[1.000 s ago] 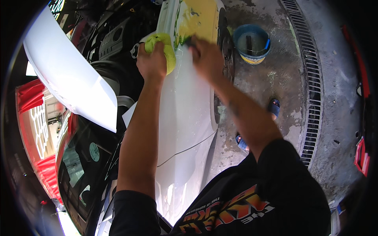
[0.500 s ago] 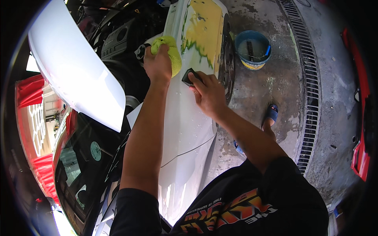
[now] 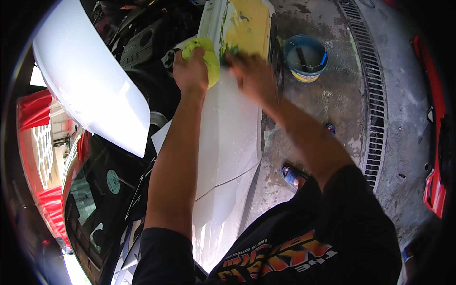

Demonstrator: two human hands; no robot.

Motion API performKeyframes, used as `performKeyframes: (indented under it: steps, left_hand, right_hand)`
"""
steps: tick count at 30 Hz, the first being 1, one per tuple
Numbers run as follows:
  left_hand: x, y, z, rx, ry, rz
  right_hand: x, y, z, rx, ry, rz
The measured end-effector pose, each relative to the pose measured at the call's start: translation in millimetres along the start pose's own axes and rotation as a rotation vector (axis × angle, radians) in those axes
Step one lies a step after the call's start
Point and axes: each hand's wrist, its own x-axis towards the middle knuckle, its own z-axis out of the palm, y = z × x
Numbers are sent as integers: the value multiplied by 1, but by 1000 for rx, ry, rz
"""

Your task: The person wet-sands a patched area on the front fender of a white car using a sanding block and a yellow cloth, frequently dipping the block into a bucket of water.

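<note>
My left hand (image 3: 191,71) grips a yellow-green microfiber cloth (image 3: 209,61) at the inner edge of a white car fender (image 3: 225,123). To its right, my right hand (image 3: 254,78) is smeared by motion over the fender. Its fingers are closed on a dark sanding block (image 3: 227,58), mostly hidden and blurred, at the lower edge of a yellow filler patch (image 3: 247,26) with green fringes.
Left of my arm rises the open white hood (image 3: 95,85), beside the engine bay (image 3: 142,47). A blue bucket (image 3: 305,47) holding water and a dark bar stands on the wet concrete floor. Beyond it runs a drain grate (image 3: 375,104). A red car panel (image 3: 434,190) is at far right.
My right hand has swept forward with the sanding block, from bare white paint to the filler's edge. My left hand stays nearly still. My feet have shifted on the floor.
</note>
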Motion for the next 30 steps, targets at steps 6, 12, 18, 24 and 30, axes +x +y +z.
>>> performKeyframes:
  steps: [6, 12, 18, 24, 30]
  left_hand:
    - [0, -9, 7, 59, 106, 60]
    - [0, -4, 5, 52, 79, 66]
    - [1, -6, 5, 71, 66, 37]
    - [-3, -4, 5, 40, 79, 108]
    - [2, -5, 6, 127, 84, 58]
  right_hand:
    - [-24, -30, -3, -7, -24, 185]
    - [2, 13, -1, -53, -35, -46]
    - [-32, -34, -5, -43, -37, 151]
    - [9, 14, 1, -53, -75, 55]
    - [-63, -32, 9, 9, 62, 208]
